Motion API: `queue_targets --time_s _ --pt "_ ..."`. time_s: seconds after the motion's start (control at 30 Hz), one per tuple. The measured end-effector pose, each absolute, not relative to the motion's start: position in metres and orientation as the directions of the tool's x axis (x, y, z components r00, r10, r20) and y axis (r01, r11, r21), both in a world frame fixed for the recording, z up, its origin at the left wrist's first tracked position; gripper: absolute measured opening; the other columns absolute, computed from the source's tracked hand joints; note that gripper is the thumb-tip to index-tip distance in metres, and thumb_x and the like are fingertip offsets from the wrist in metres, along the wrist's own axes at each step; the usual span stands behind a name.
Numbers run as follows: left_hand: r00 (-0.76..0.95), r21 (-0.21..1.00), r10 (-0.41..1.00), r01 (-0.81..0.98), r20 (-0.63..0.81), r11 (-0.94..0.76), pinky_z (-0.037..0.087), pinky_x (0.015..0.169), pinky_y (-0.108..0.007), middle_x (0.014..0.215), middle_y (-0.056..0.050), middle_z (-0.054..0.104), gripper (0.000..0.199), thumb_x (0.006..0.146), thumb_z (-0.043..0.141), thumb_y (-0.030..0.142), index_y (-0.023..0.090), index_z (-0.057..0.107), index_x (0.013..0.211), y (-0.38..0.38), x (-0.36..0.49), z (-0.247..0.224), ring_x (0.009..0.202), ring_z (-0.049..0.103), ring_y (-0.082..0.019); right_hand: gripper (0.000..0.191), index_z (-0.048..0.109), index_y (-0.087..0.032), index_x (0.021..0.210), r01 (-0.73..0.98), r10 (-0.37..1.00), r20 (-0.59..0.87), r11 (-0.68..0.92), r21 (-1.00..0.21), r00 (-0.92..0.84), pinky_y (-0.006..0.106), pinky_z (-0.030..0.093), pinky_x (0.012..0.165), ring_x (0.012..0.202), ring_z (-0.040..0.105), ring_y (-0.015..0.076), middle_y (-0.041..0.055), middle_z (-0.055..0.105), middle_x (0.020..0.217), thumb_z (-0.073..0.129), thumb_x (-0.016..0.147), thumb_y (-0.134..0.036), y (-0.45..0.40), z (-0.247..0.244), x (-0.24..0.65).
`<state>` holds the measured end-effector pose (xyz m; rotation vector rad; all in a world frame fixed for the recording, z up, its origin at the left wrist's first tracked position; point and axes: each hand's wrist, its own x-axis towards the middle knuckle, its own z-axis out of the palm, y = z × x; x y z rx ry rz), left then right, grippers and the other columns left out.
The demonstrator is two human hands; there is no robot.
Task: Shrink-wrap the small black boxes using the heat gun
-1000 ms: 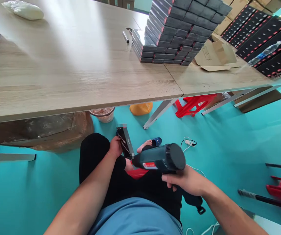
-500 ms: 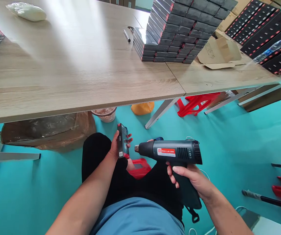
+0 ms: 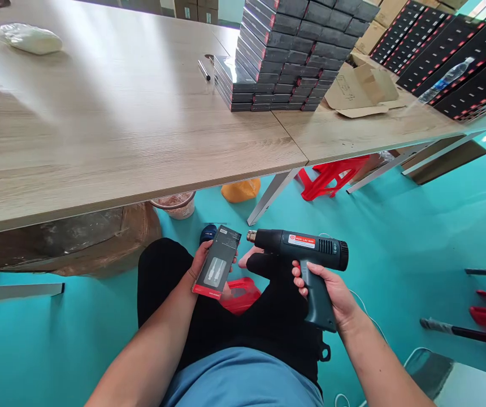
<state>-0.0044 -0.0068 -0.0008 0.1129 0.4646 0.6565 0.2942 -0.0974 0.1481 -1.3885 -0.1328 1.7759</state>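
A small black box with a red end (image 3: 217, 263) is gripped in my left hand (image 3: 200, 259), its broad printed face turned up toward the camera. My right hand (image 3: 325, 285) is wrapped round the handle of a dark heat gun (image 3: 306, 247). The gun's metal nozzle points left, close to the box's right edge but apart from it. Both hands are above my lap, below the near edge of the wooden table (image 3: 141, 135).
Stacked wrapped boxes (image 3: 285, 56) stand on the table beside flattened cardboard (image 3: 359, 90). A white plastic bag (image 3: 29, 38) lies at the far left. Under the table are a large carton (image 3: 77, 237), a bin (image 3: 177, 206), a yellow bag (image 3: 241, 190) and a red stool (image 3: 332, 175).
The box has turned in my left hand from its narrow side to its broad face. My right hand has tilted the heat gun, nozzle slightly higher. The view has shifted a little.
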Motion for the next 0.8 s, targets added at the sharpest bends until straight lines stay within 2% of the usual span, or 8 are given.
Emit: queue_targets --time_s 0.2,0.4,0.5,0.57,0.67,0.73,0.8 --pt "0.716 0.223 0.569 -0.526 -0.405 0.820 0.059 0.075 -0.041 0.107 -0.024 0.075 0.066 0.088 0.058 0.050 0.003 0.061 0.134 -0.006 -0.007 -0.010 0.091 0.074 -0.033 0.014 0.077 -0.016 0.093 -0.604 0.654 -0.754 -0.625 -0.495 -0.058 0.020 0.056 0.053 0.066 0.062 0.0128 0.0052 0.070 0.082 0.072 0.084 -0.025 -0.096 0.150 0.290" --pt "0.689 0.252 0.541 -0.482 -0.482 0.839 0.059 0.071 -0.045 0.100 -0.024 0.076 0.057 0.087 0.060 0.049 0.006 0.069 0.124 -0.004 -0.005 -0.020 0.082 0.075 -0.036 0.017 0.077 -0.015 0.092 -0.547 0.684 -0.728 -0.622 -0.561 -0.031 0.020 0.055 0.054 0.066 0.063 0.0129 0.0052 0.071 0.081 0.075 0.081 -0.027 -0.087 0.150 0.283" --pt "0.658 0.267 0.529 -0.462 -0.536 0.846 0.059 0.070 -0.045 0.091 -0.024 0.077 0.050 0.087 0.061 0.047 0.005 0.073 0.113 -0.004 -0.002 -0.021 0.078 0.075 -0.037 0.024 0.076 -0.015 0.096 -0.376 0.755 -0.655 -0.615 -0.693 -0.030 0.022 0.054 0.054 0.066 0.065 0.0137 0.0048 0.072 0.082 0.077 0.080 -0.033 -0.085 0.157 0.273" --pt "0.603 0.264 0.538 -0.485 -0.589 0.833 0.059 0.069 -0.044 0.085 -0.022 0.077 0.043 0.088 0.061 0.044 0.007 0.074 0.106 -0.004 0.000 -0.018 0.074 0.075 -0.035 0.027 0.076 -0.015 0.096 -0.149 0.761 -0.627 -0.648 -0.747 -0.164 0.025 0.054 0.054 0.064 0.065 0.0152 0.0051 0.073 0.082 0.079 0.078 -0.036 -0.086 0.167 0.266" --pt "0.543 0.236 0.561 -0.554 -0.624 0.798 0.060 0.076 -0.042 0.087 -0.017 0.078 0.037 0.092 0.060 0.040 0.009 0.074 0.105 -0.005 0.002 -0.012 0.079 0.076 -0.032 0.026 0.074 -0.015 0.084 0.183 0.659 -0.639 -0.625 -0.758 -0.396 0.028 0.053 0.054 0.061 0.063 0.0167 0.0038 0.070 0.071 0.082 0.073 -0.037 -0.083 0.182 0.255" --pt "0.539 0.240 0.581 -0.573 -0.609 0.783 0.061 0.079 -0.040 0.092 -0.017 0.079 0.039 0.094 0.058 0.040 0.008 0.073 0.109 -0.005 0.003 -0.009 0.082 0.076 -0.030 0.025 0.073 -0.016 0.078 0.246 0.705 -0.613 -0.562 -0.790 -0.357 0.029 0.052 0.056 0.061 0.061 0.0164 0.0020 0.066 0.065 0.080 0.075 -0.039 -0.074 0.190 0.249" --pt "0.550 0.264 0.595 -0.565 -0.586 0.782 0.061 0.079 -0.042 0.094 -0.019 0.079 0.045 0.096 0.054 0.043 0.005 0.073 0.113 -0.005 0.002 -0.009 0.083 0.076 -0.032 0.024 0.071 -0.017 0.077 0.224 0.811 -0.539 -0.496 -0.839 -0.225 0.029 0.053 0.058 0.063 0.061 0.0161 0.0015 0.065 0.064 0.075 0.078 -0.041 -0.064 0.194 0.244"
